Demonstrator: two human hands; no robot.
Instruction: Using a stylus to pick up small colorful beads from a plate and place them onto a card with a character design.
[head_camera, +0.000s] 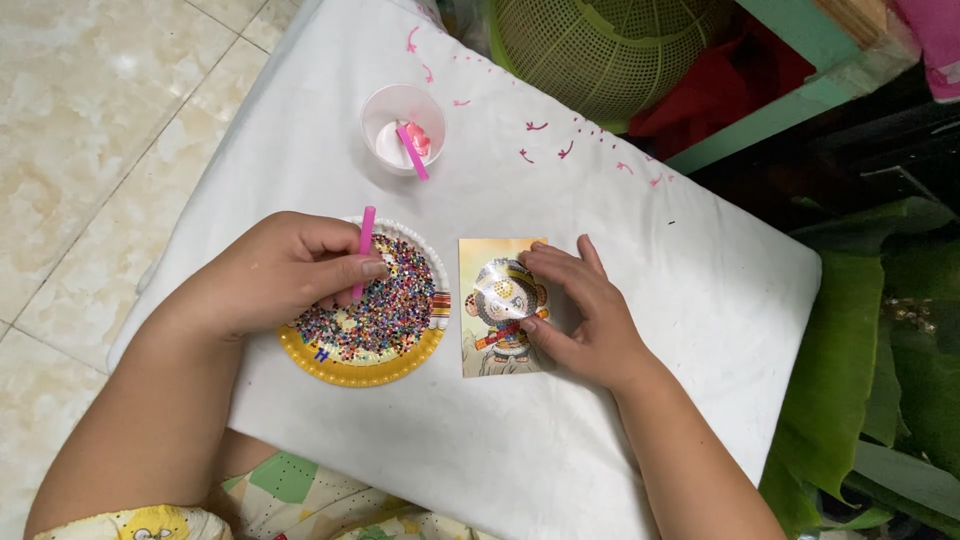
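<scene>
Seen from above, a person works with both bare hands over a bench (700, 270) draped in a white cloth marked with small pink strokes. The left hand (280, 275) is closed around a slim pink pen (363, 255), fingers curled tight about its shaft, the tip pointing down into a round paper plate (352, 368) with a yellow rim that carries a dense scatter of tiny multicoloured beads (395, 305). The hand rests over the plate's left side and hides part of it. Just beside the plate, to its right, lies a small rectangular picture card (480, 265) showing a cartoon figure with a round face, partly covered in glittering dots. The right hand (585, 315) lies loosely open, fingers spread and bent, pressing the card's right edge flat against the cloth; it grips nothing. Farther up the bench, well apart from both hands, stands 1 small white cup (400, 125) with a second pink stick (411, 150) leaning inside it beside something pink. Beyond the bench's far edge sit a light green woven plastic basket (610, 45) and red fabric (720, 90), with large green leaves (880, 360) at right. Pale marbled floor tiles (90, 150) fill the left, and patterned clothing shows at the bottom edge.
</scene>
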